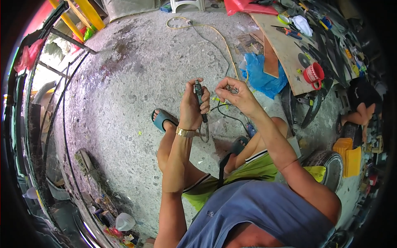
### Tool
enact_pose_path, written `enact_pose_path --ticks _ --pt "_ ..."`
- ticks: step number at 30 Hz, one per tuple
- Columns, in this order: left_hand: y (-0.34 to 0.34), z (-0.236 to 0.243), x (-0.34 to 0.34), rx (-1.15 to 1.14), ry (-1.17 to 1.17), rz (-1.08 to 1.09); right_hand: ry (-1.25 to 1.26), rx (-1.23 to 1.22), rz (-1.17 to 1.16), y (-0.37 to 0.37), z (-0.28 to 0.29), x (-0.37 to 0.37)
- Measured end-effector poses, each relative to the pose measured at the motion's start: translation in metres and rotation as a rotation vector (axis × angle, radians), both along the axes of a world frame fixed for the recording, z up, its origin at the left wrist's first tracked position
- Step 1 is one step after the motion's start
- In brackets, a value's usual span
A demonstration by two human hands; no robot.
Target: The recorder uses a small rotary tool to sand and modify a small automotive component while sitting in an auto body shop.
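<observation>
Upright in my left hand (191, 105) is a slim dark rotary-tool handpiece (199, 91), the fingers wrapped round it and the thumb near its top. A flexible metal-sheathed shaft (206, 131) curves down from its lower end. Just to the right, my right hand (242, 98) is closed, fingers curled and thumb and forefinger pinched together. A small metal piece (232, 89) shows among those fingers; its exact kind is too small to make out. The two hands are a short gap apart, above the floor between my knees.
A yellow cord (225, 43) runs over the rough concrete floor. On the right lie a blue plastic bag (262, 78), a board (285, 53) with pliers (287, 32) and a red mug (313, 74). Another person's arm (360, 114) is beyond. Metal bars (66, 103) stand left.
</observation>
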State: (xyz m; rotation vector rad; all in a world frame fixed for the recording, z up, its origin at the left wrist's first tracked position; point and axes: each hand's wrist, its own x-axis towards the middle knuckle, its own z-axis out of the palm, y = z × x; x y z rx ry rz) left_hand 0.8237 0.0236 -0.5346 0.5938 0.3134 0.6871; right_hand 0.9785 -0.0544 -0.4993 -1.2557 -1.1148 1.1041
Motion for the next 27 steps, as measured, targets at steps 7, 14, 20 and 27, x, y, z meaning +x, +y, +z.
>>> enact_pose_path --ticks 7,14,20,27 --pt "0.0 -0.006 0.005 -0.015 0.143 0.046 0.038 0.036 -0.014 0.001 -0.012 0.0" --pt "0.004 -0.013 0.004 -0.057 0.039 0.061 -0.026 0.076 -0.068 0.001 -0.011 -0.003" --pt "0.003 -0.008 0.0 -0.041 0.092 0.073 -0.054 0.055 -0.079 0.004 -0.012 -0.01" --pt "0.001 -0.018 0.012 -0.098 0.139 0.078 -0.057 0.068 -0.115 0.003 -0.016 -0.006"
